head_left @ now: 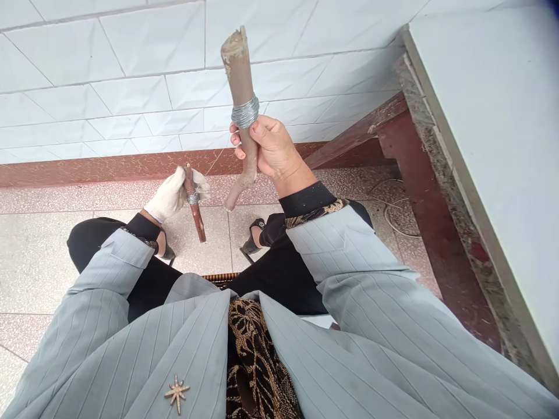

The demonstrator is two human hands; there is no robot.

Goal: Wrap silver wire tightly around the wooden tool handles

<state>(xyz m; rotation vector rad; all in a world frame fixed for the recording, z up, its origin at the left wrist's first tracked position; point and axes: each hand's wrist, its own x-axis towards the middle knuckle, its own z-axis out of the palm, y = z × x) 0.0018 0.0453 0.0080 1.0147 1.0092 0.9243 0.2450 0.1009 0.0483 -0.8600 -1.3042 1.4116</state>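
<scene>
My right hand point(274, 145), bare, is wrapped round a thick, crooked wooden stick point(240, 75) held up near the tiled wall. Its upper end is wide and rough, and the lower end bends toward the left. A band of silver wire point(246, 112) is coiled round its middle, just above my fingers. Lower and to the left, my left hand point(170, 195) wears a white knitted glove and grips a shorter reddish-brown stick point(198, 222). Silver wire point(193, 198) is also wound round that stick. A thin strand point(215, 161) runs between the two hands.
A white tiled wall point(131, 93) with a dark red skirting point(87, 169) stands in front. At the right is a pale-topped table point(502, 128) on a dark red wooden frame point(419, 169). A thin cable point(388, 218) lies on the speckled floor point(35, 250) beneath it.
</scene>
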